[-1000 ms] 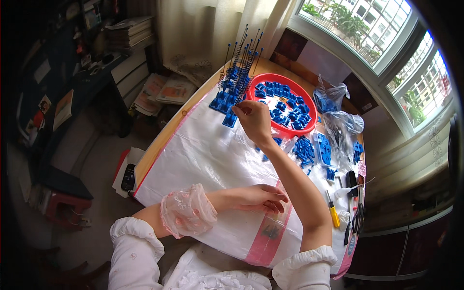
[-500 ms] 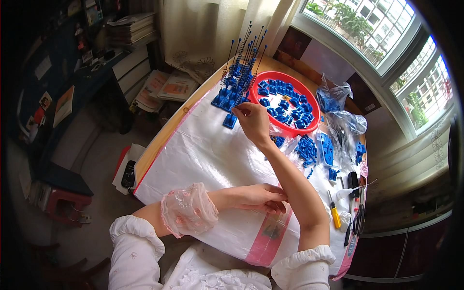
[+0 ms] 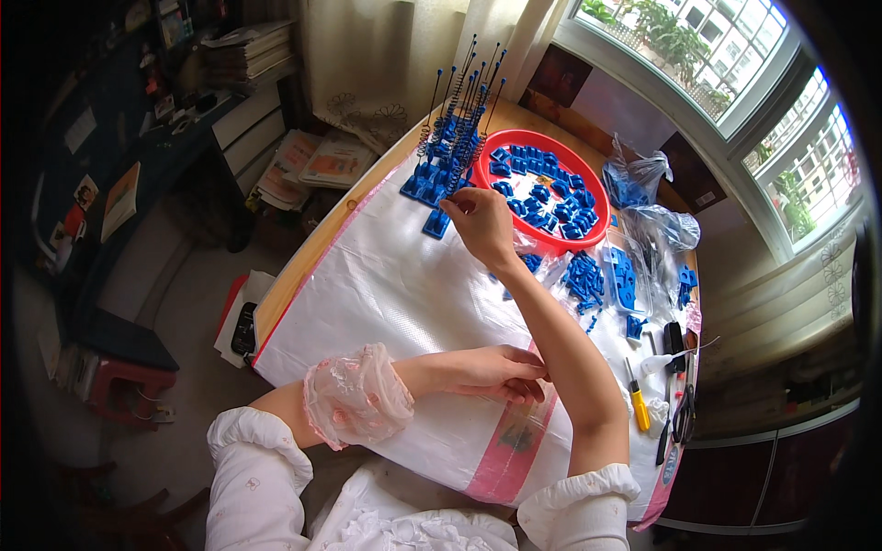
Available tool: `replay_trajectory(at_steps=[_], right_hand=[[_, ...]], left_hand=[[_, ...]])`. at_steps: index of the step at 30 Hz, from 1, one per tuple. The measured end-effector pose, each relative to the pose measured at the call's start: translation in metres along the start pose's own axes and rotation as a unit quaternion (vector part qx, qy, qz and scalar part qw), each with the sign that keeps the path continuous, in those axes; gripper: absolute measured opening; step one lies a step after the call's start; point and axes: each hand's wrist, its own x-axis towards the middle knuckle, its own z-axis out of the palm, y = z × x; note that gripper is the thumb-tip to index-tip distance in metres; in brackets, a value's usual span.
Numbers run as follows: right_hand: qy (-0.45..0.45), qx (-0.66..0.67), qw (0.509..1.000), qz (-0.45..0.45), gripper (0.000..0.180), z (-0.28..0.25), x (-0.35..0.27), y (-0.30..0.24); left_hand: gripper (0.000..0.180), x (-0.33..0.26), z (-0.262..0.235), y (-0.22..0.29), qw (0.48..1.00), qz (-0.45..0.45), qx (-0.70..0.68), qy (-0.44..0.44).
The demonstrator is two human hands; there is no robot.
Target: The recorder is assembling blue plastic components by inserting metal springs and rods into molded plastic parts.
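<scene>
Toward the far corner of the desk, I see the right hand [image 3: 482, 220] with thumb and forefinger pinched together at the near side of a crowded cluster of blue plastic pieces [image 3: 425, 186]; I cannot tell what, if anything, sits between the fingertips. The left hand [image 3: 501, 375] lies near the front edge, fingers loosely curled and partly behind the right forearm, so I cannot tell whether it grips anything.

My worry is the tall dark coiled springs [image 3: 424, 140] and thin ball-tipped rods standing in that cluster: a careless knuckle could tip or tangle them, and the left edge is close enough to lose a piece. The wrinkled white plastic sheet [image 3: 367, 303] might also drag parts if an arm pulls it.

Right of the cluster stands a round red plastic tray [image 3: 548, 242] of blue parts, then a heap of small blue rods [image 3: 585, 280]. Along the right edge lie a yellow-handled screwdriver [image 3: 639, 409] and black-handled scissors [image 3: 684, 418]. Beyond, a barred window [image 3: 680, 55] and a cream curtain [image 3: 367, 55] close off the room.
</scene>
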Motion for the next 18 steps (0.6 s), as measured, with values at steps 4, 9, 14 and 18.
replay_trajectory(at_steps=[4, 9, 14, 18], right_hand=[[0.007, -0.011, 1.0, 0.005, 0.02, 0.0011, -0.0006, -0.0081], [0.0, -0.021, 1.0, 0.003, 0.019, -0.001, 0.0017, -0.0068], [0.004, -0.017, 1.0, 0.002, 0.019, 0.0004, 0.0034, -0.0042], [0.005, -0.01, 1.0, 0.005, 0.019, 0.0014, 0.0035, -0.0028]], left_hand=[[0.034, -0.0001, -0.0028, -0.0027, 1.0, 0.003, -0.002, 0.001], [0.034, 0.0033, -0.0045, -0.0047, 1.0, 0.001, -0.004, -0.004], [0.034, 0.0018, -0.0032, -0.003, 1.0, -0.003, 0.001, -0.002], [0.034, 0.0034, -0.0047, -0.0045, 1.0, -0.002, 0.001, -0.003]])
